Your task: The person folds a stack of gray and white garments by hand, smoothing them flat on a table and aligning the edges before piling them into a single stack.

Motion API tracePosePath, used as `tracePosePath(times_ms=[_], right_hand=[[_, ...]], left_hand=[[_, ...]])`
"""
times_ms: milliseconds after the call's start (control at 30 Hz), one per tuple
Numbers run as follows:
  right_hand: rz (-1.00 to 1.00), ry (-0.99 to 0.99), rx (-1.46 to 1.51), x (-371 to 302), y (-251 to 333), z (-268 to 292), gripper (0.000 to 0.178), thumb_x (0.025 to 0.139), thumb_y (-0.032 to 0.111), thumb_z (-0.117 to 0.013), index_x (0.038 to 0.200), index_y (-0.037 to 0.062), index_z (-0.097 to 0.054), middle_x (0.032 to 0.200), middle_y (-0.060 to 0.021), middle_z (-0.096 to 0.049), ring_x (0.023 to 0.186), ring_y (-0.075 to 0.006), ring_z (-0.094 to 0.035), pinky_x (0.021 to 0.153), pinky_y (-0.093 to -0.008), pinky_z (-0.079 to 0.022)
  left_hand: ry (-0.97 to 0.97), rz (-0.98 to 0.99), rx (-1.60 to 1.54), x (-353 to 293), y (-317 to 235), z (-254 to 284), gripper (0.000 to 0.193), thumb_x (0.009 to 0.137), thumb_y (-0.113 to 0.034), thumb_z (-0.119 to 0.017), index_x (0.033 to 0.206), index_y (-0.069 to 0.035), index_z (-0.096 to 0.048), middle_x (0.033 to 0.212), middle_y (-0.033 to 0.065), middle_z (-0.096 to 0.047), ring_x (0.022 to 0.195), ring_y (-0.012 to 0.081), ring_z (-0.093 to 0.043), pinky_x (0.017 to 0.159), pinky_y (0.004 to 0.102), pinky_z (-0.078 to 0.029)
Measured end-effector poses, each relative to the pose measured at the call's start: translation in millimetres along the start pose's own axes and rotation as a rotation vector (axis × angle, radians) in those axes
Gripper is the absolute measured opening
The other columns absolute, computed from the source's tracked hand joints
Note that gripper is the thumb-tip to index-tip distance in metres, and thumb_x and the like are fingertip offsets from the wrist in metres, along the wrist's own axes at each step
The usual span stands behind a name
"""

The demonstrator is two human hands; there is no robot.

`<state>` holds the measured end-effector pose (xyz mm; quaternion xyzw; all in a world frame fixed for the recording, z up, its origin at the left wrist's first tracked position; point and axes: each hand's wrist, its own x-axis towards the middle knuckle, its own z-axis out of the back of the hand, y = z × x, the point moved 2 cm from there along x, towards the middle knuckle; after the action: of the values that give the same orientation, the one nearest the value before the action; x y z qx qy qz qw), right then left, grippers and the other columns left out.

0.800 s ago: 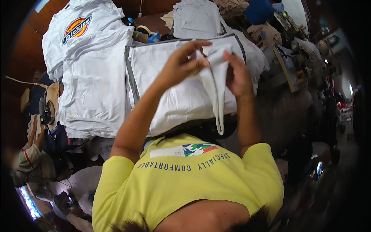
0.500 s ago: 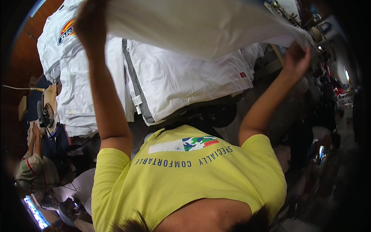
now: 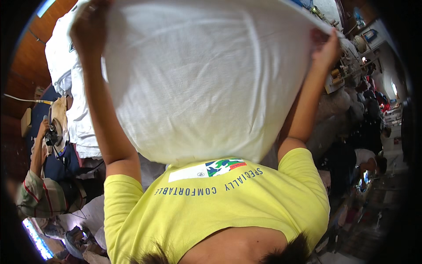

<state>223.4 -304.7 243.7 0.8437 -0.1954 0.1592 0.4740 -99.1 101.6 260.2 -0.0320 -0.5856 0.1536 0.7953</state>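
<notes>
A wide white cloth point(image 3: 198, 83) hangs stretched between my raised hands, its lower part drooping down to the front of my yellow shirt. At the upper left, my left hand point(image 3: 90, 33) is closed on one edge of it; that hand is dark and its fingers are partly hidden. My right hand point(image 3: 327, 50) pinches the opposite upper corner, with some fingers showing through the thin fabric. Beyond my left forearm lie white garments point(image 3: 81, 123) on the table. The cloth hides most of the work surface in front of me.
On the left, another person's hand point(image 3: 42, 130) is at a dark iron point(image 3: 53, 134) beside a beige pad. Equipment with thread spools point(image 3: 336, 77) stands at the upper right. Another person point(image 3: 367, 163) is bent over farther right.
The cloth has come down and toward me, covering the stacked white garments. Both my hands have shifted slightly leftward. The other person's hand on the left has moved up to the iron.
</notes>
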Motion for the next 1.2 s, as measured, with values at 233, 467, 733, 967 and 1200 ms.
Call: tracePosePath(times_ms=[233,467,733,967,1200], right_hand=[[0.209,0.482,-1.163,-23,-265,63,0.041,0.085,0.037,-0.052,0.113,0.0063,-0.051,0.116,-0.012,-0.05,0.112,-0.0314,-0.045,0.092,-0.0521,-0.033],[0.035,0.656,-1.942,-34,-257,-2,0.044,0.08,0.036,-0.054,0.118,0.015,-0.051,0.128,-0.0129,-0.04,0.12,-0.0347,-0.035,0.097,-0.0632,-0.018],[0.286,1.133,-1.384,-20,-384,-71,0.038,0.076,0.029,-0.063,0.108,0.0113,-0.051,0.111,-0.0112,-0.049,0.103,-0.0322,-0.051,0.084,-0.0466,-0.043],[0.365,1.192,-1.487,-32,-443,-121,0.047,0.075,0.033,-0.064,0.113,0.0117,-0.046,0.117,-0.0151,-0.05,0.1,-0.0369,-0.054,0.077,-0.0444,-0.048],[0.046,1.048,-1.387,4,-462,-129,0.033,0.084,0.036,-0.045,0.107,0.0122,-0.048,0.097,-0.0192,-0.061,0.09,-0.0377,-0.059,0.072,-0.0489,-0.047]], left_hand=[[0.419,0.335,0.159,-165,45,-157,0.012,0.075,-0.017,-0.064,0.087,-0.013,-0.065,0.093,0.0105,-0.055,0.087,0.0303,-0.053,0.072,0.0396,-0.043],[0.452,0.468,0.325,-205,-3,-169,0.027,0.079,-0.026,-0.058,0.105,-0.018,-0.06,0.124,0.0064,-0.045,0.118,0.0284,-0.037,0.093,0.0505,-0.03],[0.461,0.542,0.287,-213,2,-177,0.027,0.079,-0.025,-0.058,0.105,-0.017,-0.06,0.124,0.0078,-0.045,0.119,0.0283,-0.036,0.093,0.0471,-0.032],[0.503,0.602,0.315,-207,-4,-176,0.026,0.078,-0.025,-0.06,0.104,-0.018,-0.06,0.123,0.0068,-0.045,0.118,0.0275,-0.036,0.092,0.0454,-0.033],[0.457,0.582,0.323,-210,-3,-178,0.026,0.078,-0.026,-0.061,0.102,-0.018,-0.06,0.122,0.0048,-0.046,0.118,0.0262,-0.037,0.09,0.0434,-0.034]])
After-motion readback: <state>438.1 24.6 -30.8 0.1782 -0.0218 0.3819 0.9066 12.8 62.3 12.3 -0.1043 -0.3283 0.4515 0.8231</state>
